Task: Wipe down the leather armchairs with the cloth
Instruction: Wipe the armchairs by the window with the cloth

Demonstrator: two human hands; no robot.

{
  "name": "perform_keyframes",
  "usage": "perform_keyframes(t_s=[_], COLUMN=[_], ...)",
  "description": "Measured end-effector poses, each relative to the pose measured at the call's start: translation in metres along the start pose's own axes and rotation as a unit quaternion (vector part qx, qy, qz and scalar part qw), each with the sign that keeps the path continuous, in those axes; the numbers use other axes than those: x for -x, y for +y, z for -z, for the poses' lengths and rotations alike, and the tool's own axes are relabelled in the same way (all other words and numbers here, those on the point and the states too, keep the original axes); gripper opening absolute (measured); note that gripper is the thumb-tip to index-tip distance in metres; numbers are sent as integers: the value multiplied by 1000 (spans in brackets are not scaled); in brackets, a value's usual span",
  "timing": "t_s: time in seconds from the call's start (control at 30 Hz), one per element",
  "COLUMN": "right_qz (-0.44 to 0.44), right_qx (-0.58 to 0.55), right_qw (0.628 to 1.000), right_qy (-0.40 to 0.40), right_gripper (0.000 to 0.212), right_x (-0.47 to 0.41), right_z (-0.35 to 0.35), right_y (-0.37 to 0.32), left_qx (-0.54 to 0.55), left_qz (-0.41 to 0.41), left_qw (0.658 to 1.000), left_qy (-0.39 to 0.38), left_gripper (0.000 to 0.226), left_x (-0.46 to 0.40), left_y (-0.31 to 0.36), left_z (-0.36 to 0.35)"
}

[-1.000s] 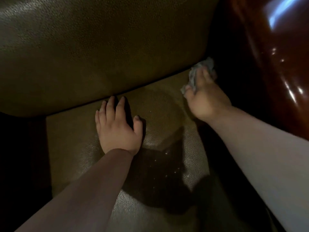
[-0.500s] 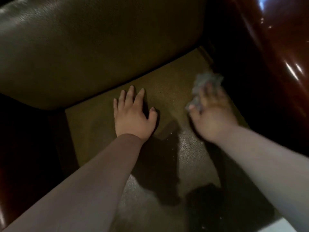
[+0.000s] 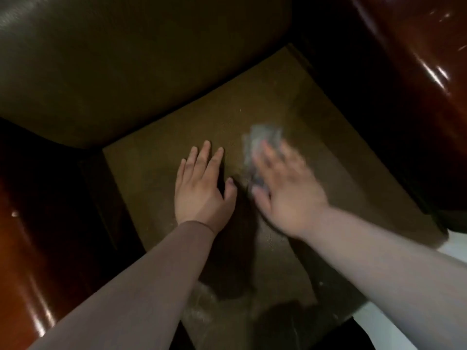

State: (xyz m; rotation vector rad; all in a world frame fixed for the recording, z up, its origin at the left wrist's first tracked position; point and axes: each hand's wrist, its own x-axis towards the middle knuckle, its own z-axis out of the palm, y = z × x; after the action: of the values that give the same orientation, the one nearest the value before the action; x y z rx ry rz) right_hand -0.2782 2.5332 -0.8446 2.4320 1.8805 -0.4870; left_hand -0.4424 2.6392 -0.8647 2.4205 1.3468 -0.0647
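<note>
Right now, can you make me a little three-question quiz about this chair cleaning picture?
1. True or false: the left hand holds the cloth.
2. Which part of the armchair is the cloth on? A) backrest B) seat cushion C) glossy wooden arm
3. Fill in: the left hand lies ____ on the seat, fingers straight.

Key
1. False; the right hand presses the cloth, though it is blurred.
2. B
3. flat
</note>
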Motion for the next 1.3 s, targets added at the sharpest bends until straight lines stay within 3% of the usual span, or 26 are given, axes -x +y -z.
perform_keyframes(t_s=[0.07, 0.13, 0.2, 0.27, 0.33, 0.37, 0.43, 0.5, 0.57, 0.63, 0.73, 0.8, 0.83, 0.9, 0.97, 1.0, 1.07, 1.17, 1.23, 1.3], right_qz=[114, 118, -17, -209, -274, -243, -99, 50, 119, 62, -205, -286, -253, -81, 45, 55, -46, -231, -247, -151], right_qx=[11, 33, 6, -56, -49, -31, -4, 6, 12, 25, -52, -43, -26, -20, -40, -35, -40, -112, -77, -69], right_qw=[991, 991, 1000, 976, 960, 969, 994, 999, 991, 998, 977, 957, 967, 995, 993, 993, 997, 965, 965, 985], right_qy=[-65, -48, 18, -18, -1, 24, 39, -20, -53, -3, 3, -7, -9, -46, -105, -96, -54, -53, -35, -42], right_gripper=[74, 74, 77, 79, 79, 79, 77, 76, 77, 78, 80, 78, 78, 81, 82, 81, 77, 74, 74, 77], right_x=[35, 34, 18, 5, 3, 8, 42, 88, 102, 88, 60, 55, 62, 89, 107, 104, 88, 68, 76, 107], right_z=[5, 5, 8, 15, 7, 1, -14, -23, -16, -17, -1, 1, -3, -6, 1, 5, 10, 16, 10, -2], right_y=[-4, 28, 75, 99, 81, 62, 16, -14, 5, 50, 103, 92, 79, 61, 74, 93, 137, 152, 123, 96], left_qx=[-5, -14, -16, -18, -23, -27, -37, -35, -12, -12, -64, -68, -63, -72, -89, -91, -85, -109, -118, -119], left_qz=[-14, -41, -47, -30, -19, -15, -13, -11, 7, 30, 15, 28, 41, 35, -37, -75, -123, -116, -105, -110], left_qw=[1000, 999, 999, 999, 999, 999, 999, 999, 1000, 999, 997, 996, 995, 994, 992, 990, 986, 985, 986, 986], left_qy=[-23, -28, -11, 14, 25, 24, 11, -4, -19, -41, -50, -57, -65, -77, -77, -77, -79, -71, -56, -46], left_gripper=[69, 70, 70, 71, 70, 69, 70, 71, 72, 78, 88, 86, 85, 87, 86, 83, 79, 78, 79, 79], left_x=[1, 11, 23, 32, 33, 32, 31, 30, 32, 44, 75, 84, 85, 82, 72, 66, 51, 42, 44, 45], left_y=[-5, -12, -17, -17, -14, -13, -12, -11, -3, 14, 46, 55, 57, 59, 66, 76, 93, 108, 108, 105], left_z=[4, 4, 1, -5, -8, -9, -8, -4, 1, 0, -15, -21, -21, -16, -9, -8, -13, -28, -34, -34])
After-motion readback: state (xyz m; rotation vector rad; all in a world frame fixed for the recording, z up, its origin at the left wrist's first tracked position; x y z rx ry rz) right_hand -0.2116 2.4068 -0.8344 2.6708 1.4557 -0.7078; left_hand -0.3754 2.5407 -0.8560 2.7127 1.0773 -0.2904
